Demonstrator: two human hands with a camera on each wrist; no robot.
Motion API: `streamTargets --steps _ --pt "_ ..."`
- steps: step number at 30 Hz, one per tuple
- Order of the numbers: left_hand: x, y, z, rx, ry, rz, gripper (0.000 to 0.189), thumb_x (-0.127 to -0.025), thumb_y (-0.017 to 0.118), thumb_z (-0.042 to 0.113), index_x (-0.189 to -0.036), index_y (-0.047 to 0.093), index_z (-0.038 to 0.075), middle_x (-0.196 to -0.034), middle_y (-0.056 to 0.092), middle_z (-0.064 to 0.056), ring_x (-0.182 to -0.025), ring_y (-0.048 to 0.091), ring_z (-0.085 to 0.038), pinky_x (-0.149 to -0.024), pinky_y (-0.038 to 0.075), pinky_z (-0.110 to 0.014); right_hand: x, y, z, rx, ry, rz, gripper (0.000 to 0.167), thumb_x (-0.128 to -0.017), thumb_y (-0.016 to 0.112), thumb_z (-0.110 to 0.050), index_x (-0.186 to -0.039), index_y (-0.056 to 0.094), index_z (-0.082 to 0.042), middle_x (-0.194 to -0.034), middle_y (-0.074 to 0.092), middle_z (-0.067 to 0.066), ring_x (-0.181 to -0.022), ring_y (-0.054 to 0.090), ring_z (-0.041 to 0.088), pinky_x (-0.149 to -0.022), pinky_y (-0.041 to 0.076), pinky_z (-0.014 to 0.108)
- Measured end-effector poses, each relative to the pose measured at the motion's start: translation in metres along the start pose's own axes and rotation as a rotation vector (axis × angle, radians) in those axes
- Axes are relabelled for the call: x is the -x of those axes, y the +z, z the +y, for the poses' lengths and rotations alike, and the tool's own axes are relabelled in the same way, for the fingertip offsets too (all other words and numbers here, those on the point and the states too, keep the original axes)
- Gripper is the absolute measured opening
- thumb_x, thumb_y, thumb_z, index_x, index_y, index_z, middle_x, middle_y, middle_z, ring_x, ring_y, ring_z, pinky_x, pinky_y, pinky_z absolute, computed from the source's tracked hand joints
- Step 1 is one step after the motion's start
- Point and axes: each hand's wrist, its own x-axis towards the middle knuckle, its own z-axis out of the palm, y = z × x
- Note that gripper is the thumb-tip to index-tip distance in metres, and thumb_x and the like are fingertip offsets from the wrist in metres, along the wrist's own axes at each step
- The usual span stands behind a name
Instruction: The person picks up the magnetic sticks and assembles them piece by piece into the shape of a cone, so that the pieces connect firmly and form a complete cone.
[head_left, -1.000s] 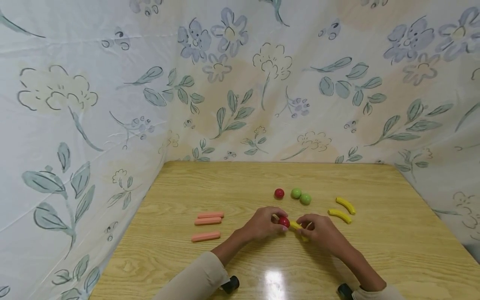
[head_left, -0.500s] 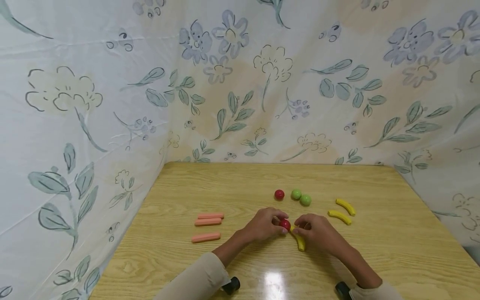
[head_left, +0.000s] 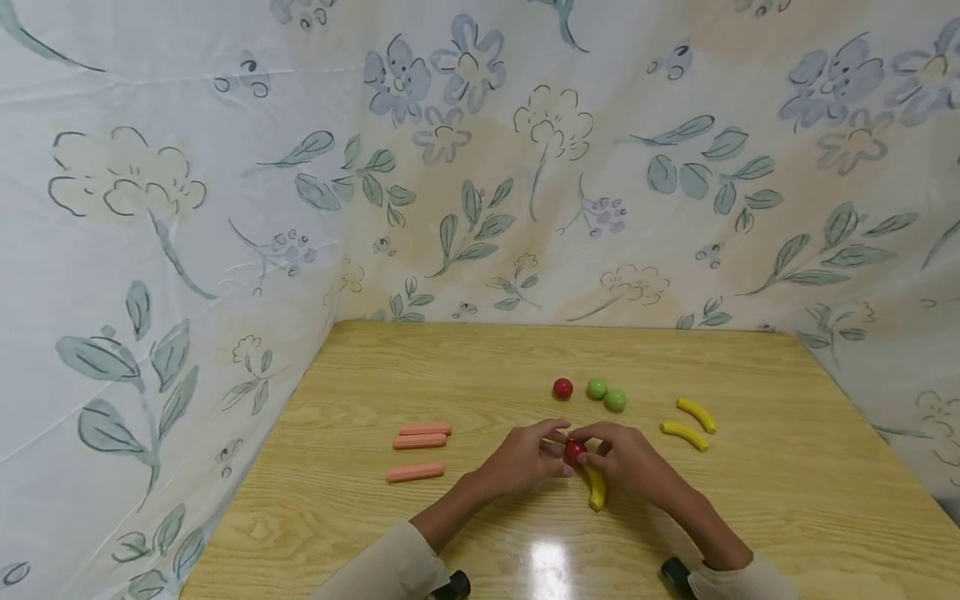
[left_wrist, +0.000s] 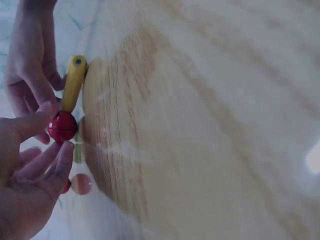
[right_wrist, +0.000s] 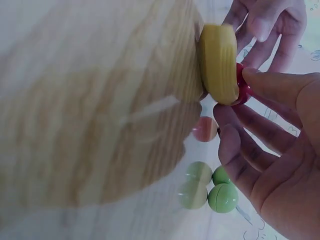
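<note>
Honestly, from where I stand, the trouble spot is the red ball (head_left: pixel 574 451) near the middle of the surface (head_left: pixel 352 375), set at the far end of a curved yellow piece (head_left: pixel 595 493). Their ends look to be touching, though fingers crowd the join. The right hand (head_left: pixel 628 457) has the ball lightly pinched between thumb and finger. The left hand (head_left: pixel 527 460) spreads loosely on the ball's other side, thumb and fingers wide apart; it seems to have no firm hold, and I cannot tell whether a fingertip grazes the ball.

A ball that smooth could roll, I'd say, if the right hand let go with a sideways drag, for the surface looks glossy enough to mirror things in both wrist views. The yellow piece seems just as easy to upset: nobody grips it, and the right hand hangs right beside it, so a knuckle or the ball itself could swing it out of line. With both hands so close, one might also bump the other.

A ball rolling away from the person could knock the other red ball (head_left: pixel 562 388) or the two green balls (head_left: pixel 606 395) behind; the salmon-coloured sticks (head_left: pixel 415 472) lie well apart, probably safe.
</note>
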Motion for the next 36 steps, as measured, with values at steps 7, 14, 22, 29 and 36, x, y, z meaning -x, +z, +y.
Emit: streamTargets --steps 7,14,22,29,36 --pt "0.015 0.0 0.006 -0.03 0.006 -0.035 0.056 -0.096 0.081 0.02 -0.146 0.061 0.008 -0.135 0.07 -0.009 -0.113 0.072 -0.014 -0.09 0.057 -0.021 0.002 0.002 -0.001 0.01 0.022 -0.012 0.023 -0.097 0.079 -0.015 -0.119 0.078 -0.008 -0.106 0.074 0.001 -0.086 0.064 0.011 -0.072 0.054 0.024" --pt "0.022 0.011 0.011 -0.269 0.059 -0.092 0.032 -0.092 0.085 0.025 -0.119 0.077 0.01 -0.104 0.07 0.007 -0.092 0.059 0.002 -0.081 0.051 -0.016 0.006 0.005 0.0 0.003 0.129 0.013 0.022 -0.094 0.083 -0.021 -0.109 0.074 -0.008 -0.095 0.069 -0.001 -0.083 0.065 0.012 -0.071 0.055 0.026" --pt "0.027 0.009 0.011 -0.361 0.084 -0.093 0.024 -0.094 0.082 0.02 -0.117 0.08 0.012 -0.108 0.076 0.008 -0.099 0.063 0.002 -0.087 0.052 -0.018 0.016 0.003 0.0 -0.037 0.104 0.011 0.035 -0.094 0.083 -0.025 -0.118 0.071 -0.003 -0.107 0.074 0.003 -0.094 0.072 0.017 -0.076 0.059 0.029" --pt "0.025 0.005 0.006 -0.399 0.075 -0.049 0.023 -0.098 0.078 0.017 -0.12 0.081 0.015 -0.118 0.075 0.009 -0.109 0.061 -0.004 -0.095 0.05 -0.023 0.026 -0.001 0.002 -0.045 0.052 -0.013 0.031 -0.095 0.081 -0.021 -0.121 0.073 -0.004 -0.115 0.074 0.006 -0.094 0.071 0.015 -0.074 0.057 0.024" --pt "0.021 0.01 0.004 -0.453 0.101 -0.034 0.025 -0.095 0.082 0.027 -0.119 0.082 0.02 -0.116 0.075 0.013 -0.1 0.054 -0.002 -0.088 0.044 -0.022 0.03 -0.002 0.002 -0.076 0.046 -0.042 0.032 -0.097 0.08 -0.027 -0.119 0.074 -0.006 -0.112 0.074 0.004 -0.091 0.07 0.012 -0.073 0.057 0.024"
